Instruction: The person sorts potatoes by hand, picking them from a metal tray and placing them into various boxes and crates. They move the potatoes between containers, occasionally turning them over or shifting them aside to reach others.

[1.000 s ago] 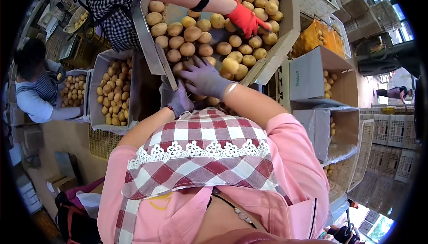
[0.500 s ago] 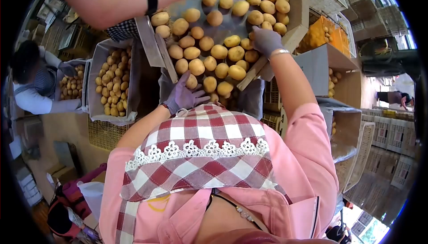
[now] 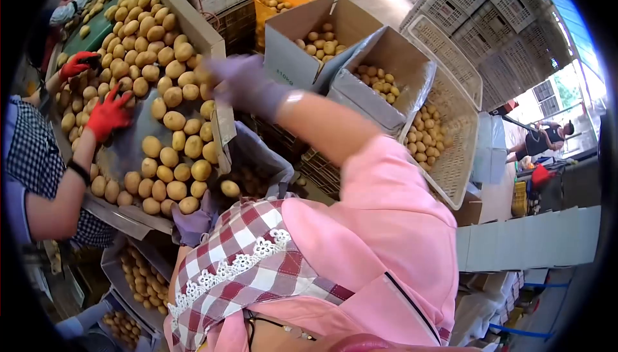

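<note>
Many yellow-brown potatoes (image 3: 169, 156) lie on a sorting tray (image 3: 222, 127) with raised side boards. My left hand (image 3: 195, 222), in a purple glove, is at the tray's near end, its fingers apart beside the nearest potatoes. Next to it, a single potato (image 3: 230, 188) sits just past the tray's edge, above a lined container (image 3: 273, 170). My right hand (image 3: 241, 85), also gloved in purple, is over the tray's right board. Motion smears its fingers, and I cannot make out whether a potato is in them.
Across the tray, another person's red-gloved hands (image 3: 109, 112) are among the potatoes. To the right stand a cardboard box (image 3: 293, 62), a plastic-lined box (image 3: 380, 111) and a white crate (image 3: 460, 159), all with potatoes inside. Lined bins (image 3: 116, 262) of potatoes are at lower left.
My view has turned to the right, so the tray now appears at the left. My right hand has left the potatoes and swung out over the side board. My left hand stays at the tray's end.
</note>
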`<action>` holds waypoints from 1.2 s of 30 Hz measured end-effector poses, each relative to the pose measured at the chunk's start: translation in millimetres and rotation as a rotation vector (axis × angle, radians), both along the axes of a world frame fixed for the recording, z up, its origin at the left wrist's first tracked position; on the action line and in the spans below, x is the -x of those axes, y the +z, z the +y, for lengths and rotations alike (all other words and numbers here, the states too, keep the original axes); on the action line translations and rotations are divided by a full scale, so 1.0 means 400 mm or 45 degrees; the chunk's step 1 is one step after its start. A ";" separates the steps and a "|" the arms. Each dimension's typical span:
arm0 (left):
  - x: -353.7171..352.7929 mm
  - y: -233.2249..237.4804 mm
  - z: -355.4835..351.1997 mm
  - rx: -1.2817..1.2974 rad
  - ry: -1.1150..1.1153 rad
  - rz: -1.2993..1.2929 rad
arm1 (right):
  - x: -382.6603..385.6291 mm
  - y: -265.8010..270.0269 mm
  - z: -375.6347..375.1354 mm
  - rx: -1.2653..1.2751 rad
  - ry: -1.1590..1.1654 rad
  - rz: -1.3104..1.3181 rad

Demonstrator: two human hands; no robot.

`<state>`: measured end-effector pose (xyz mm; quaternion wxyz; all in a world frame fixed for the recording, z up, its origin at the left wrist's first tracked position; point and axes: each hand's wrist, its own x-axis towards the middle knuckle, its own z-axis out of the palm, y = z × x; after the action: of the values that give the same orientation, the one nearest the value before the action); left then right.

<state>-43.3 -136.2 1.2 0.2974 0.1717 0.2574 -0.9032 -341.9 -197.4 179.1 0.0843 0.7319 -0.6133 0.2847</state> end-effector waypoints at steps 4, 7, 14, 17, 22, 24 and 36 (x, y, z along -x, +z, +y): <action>-0.030 -0.080 -0.034 0.118 -0.034 -0.159 | 0.552 0.152 0.204 0.299 -0.701 0.229; -0.069 -0.210 -0.055 0.280 -0.039 -0.282 | 0.890 0.101 0.452 0.620 -1.550 0.350; -0.037 -0.126 -0.050 -0.121 0.204 -0.203 | 0.398 -0.084 -0.011 0.535 -0.126 0.074; -0.024 -0.090 -0.032 -0.060 0.223 -0.434 | 0.020 -0.146 -0.194 0.183 0.159 -0.141; -0.077 -0.073 -0.018 0.328 0.117 -0.549 | -0.491 -0.360 -0.189 -0.466 0.531 0.407; -0.105 -0.125 -0.004 0.894 0.012 -0.827 | -0.549 -0.402 -0.093 -0.226 0.675 0.516; -0.050 -0.014 0.016 0.472 0.084 -0.659 | -0.038 -0.336 -0.515 -0.484 -0.163 -0.601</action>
<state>-23.2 -129.6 -4.3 0.4085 0.3303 0.0096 -0.8509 -326.6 -403.4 44.5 -0.1811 0.6081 -0.7031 0.3210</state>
